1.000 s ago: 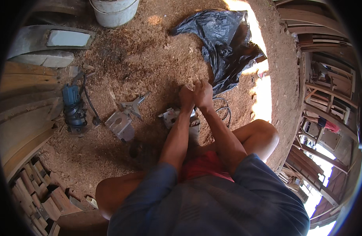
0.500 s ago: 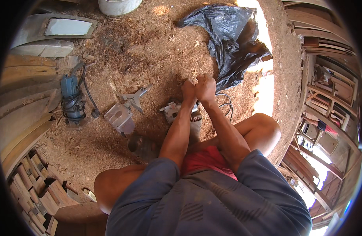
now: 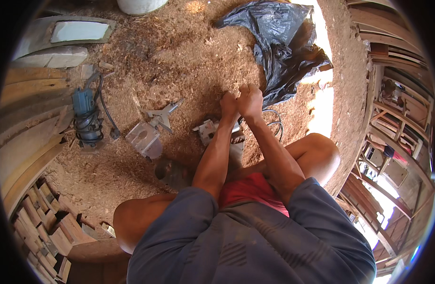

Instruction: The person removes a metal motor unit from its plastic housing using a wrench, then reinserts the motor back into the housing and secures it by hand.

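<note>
Head view, left hand [image 3: 228,102] and right hand [image 3: 250,100] fingers clenched together above grey metal tool [image 3: 209,131], coarse sawdust floor [image 3: 179,61]

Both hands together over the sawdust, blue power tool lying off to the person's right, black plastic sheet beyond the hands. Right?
Not quite: the head view shows the blue power tool on the person's left. The left hand and right hand do meet over the sawdust, black plastic sheet beyond.
</note>
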{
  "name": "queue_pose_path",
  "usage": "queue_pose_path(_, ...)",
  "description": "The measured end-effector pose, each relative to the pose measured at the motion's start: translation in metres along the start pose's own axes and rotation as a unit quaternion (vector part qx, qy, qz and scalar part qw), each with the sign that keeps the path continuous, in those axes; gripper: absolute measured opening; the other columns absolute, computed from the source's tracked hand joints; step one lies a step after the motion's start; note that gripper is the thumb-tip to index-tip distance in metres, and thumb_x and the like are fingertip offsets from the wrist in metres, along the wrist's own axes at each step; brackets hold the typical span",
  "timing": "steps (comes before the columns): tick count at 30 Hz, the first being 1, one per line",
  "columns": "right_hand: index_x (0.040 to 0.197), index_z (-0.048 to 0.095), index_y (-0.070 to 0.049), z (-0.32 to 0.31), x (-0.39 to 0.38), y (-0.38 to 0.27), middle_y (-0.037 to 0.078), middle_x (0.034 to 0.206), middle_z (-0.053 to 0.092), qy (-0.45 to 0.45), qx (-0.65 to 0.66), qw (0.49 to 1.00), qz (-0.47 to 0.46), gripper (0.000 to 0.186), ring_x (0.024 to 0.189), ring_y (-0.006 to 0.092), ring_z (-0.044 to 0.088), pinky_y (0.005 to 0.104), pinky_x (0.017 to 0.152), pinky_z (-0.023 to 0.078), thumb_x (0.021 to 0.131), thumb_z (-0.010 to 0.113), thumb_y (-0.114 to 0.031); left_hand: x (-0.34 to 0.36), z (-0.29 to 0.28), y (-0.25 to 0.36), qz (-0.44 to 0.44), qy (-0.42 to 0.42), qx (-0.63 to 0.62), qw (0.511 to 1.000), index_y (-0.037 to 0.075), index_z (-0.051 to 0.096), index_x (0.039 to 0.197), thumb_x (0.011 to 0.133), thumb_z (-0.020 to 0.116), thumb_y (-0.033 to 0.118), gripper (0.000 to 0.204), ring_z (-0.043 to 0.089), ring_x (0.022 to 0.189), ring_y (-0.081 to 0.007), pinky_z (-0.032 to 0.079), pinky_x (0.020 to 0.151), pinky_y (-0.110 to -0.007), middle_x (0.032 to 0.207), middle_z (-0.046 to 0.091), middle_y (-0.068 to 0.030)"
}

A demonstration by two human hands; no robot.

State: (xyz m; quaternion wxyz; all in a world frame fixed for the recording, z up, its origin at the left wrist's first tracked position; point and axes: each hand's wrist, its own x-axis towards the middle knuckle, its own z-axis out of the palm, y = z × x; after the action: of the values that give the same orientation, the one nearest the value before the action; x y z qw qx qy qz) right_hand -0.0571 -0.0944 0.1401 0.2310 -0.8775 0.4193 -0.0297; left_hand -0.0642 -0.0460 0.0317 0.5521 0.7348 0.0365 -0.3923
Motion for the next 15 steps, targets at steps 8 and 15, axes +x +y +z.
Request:
queue_pose_path(8,0.075,0.058,0.005,0.009,0.007,0.011,0.031,0.075,0.061,0.010,0.033,0.998,0.060,0.033,0.074,0.0505,0.061,0.0525,0.066,0.047,0.095,0.056,-0.021,0.001,0.002,0.001,-0.023,-0.003,-0.012,1.000,-0.001,0.055,0.071,0.078,0.078,0.032,0.040,0.062,0.068,-0.0181,0.045,0.057,-0.043,0.065,0.061,-0.0141)
queue_pose_path(15,0.083,0.063,0.005,-0.017,-0.004,0.045,0.021,0.071,0.063,0.005,0.075,0.997,0.027,0.032,0.063,0.0320,0.058,0.0456,0.063,0.048,0.097,0.058,-0.023,-0.007,0.030,0.002,-0.018,-0.055,-0.067,0.996,0.001,0.055,0.064,0.077,0.079,0.028,0.038,0.052,0.065,-0.0085,0.042,0.053,-0.037,0.063,0.060,-0.0035)
